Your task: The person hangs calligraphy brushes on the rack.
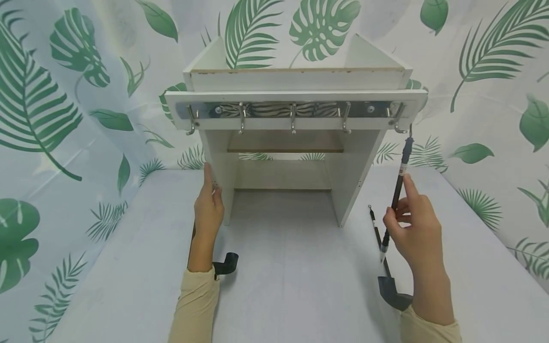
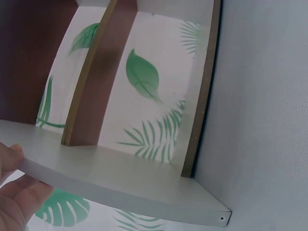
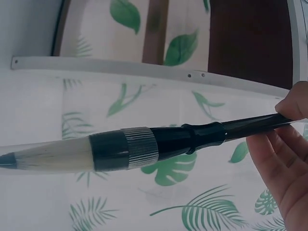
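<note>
My right hand (image 1: 418,231) pinches a large calligraphy brush (image 1: 399,186) by its dark handle, bristles down. In the right wrist view the brush (image 3: 187,139) shows pale bristles with a dark tip under a clear cover. Its top loop is right at the rightmost metal hook (image 1: 400,119) of a white hook rack (image 1: 296,95). My left hand (image 1: 208,207) holds the rack's left side panel (image 1: 218,166). The left wrist view shows thumb and fingers on either side of that panel's edge (image 2: 120,192).
A second brush (image 1: 376,231) lies on the pale table (image 1: 283,286), right of the rack. Several hooks line the rack's front board with its zebra-striped strip (image 1: 268,110). Behind hangs a leaf-print cloth (image 1: 116,119). Black mounts (image 1: 227,264) sit on both wrists.
</note>
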Available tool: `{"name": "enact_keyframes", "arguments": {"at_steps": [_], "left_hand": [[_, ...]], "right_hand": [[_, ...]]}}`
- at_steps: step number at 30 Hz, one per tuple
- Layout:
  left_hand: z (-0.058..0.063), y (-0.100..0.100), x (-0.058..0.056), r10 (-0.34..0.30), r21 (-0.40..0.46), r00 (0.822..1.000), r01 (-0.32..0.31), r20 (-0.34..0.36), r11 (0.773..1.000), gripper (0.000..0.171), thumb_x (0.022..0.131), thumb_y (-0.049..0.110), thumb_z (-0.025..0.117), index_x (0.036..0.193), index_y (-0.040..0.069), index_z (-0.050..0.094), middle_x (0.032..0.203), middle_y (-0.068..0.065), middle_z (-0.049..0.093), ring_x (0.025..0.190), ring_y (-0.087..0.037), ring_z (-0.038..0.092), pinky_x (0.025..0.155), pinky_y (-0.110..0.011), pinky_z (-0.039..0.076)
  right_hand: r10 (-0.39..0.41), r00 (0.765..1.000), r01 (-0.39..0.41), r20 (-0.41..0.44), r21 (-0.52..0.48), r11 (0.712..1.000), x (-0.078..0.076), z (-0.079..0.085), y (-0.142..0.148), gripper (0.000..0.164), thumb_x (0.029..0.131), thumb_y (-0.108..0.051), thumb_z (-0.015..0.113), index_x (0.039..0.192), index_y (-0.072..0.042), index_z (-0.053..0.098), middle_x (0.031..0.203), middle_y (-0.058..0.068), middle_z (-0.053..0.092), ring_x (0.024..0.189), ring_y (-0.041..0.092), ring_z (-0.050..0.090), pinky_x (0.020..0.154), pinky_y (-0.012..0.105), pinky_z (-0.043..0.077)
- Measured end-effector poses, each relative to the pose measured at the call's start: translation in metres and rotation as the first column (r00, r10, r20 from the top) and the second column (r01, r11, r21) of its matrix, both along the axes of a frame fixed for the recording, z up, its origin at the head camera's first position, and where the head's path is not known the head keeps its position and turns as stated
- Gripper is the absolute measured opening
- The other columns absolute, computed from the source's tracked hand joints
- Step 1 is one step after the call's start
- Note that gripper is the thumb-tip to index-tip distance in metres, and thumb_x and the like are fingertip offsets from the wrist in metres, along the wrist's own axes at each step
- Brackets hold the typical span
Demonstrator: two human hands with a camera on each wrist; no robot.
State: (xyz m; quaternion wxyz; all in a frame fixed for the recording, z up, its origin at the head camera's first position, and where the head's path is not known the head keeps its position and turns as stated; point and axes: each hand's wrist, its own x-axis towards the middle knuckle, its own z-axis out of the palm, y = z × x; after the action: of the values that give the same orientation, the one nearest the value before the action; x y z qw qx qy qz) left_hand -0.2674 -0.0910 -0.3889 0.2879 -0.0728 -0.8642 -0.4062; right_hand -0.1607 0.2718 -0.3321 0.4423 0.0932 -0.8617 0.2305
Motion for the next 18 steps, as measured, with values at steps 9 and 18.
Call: {"name": "enact_keyframes", "arguments": {"at_steps": [9, 18], "left_hand": [[-0.0001, 0.0002, -0.0001, 0.001, 0.004, 1.000, -0.001, 0.007, 1.000, 0.061, 0.096, 0.009, 0.042, 0.148, 0.019, 0.011, 0.143, -0.014, 0.037, 0.120, -0.034, 0.048, 0.095, -0.045, 0.043], [-0.0008, 0.0003, -0.0003, -0.002, 0.004, 1.000, 0.002, 0.002, 1.000, 0.061, 0.096, 0.009, 0.042, 0.148, 0.018, 0.012, 0.145, -0.012, 0.034, 0.122, -0.033, 0.047, 0.097, -0.045, 0.042]], "right_hand": [[0.015, 0.999, -0.013, -0.028, 0.049, 0.999, 0.0002, 0.0014, -0.0003, 0.075, 0.068, 0.017, 0.063, 0.137, -0.004, 0.040, 0.079, 0.022, 0.050, 0.066, 0.030, 0.059, 0.076, -0.008, 0.025], [0.002, 1.000, 0.000, -0.028, 0.066, 0.998, -0.0005, -0.0008, 0.0007, 0.076, 0.066, 0.017, 0.065, 0.135, -0.004, 0.041, 0.077, 0.020, 0.050, 0.064, 0.031, 0.060, 0.073, -0.008, 0.025]]}}
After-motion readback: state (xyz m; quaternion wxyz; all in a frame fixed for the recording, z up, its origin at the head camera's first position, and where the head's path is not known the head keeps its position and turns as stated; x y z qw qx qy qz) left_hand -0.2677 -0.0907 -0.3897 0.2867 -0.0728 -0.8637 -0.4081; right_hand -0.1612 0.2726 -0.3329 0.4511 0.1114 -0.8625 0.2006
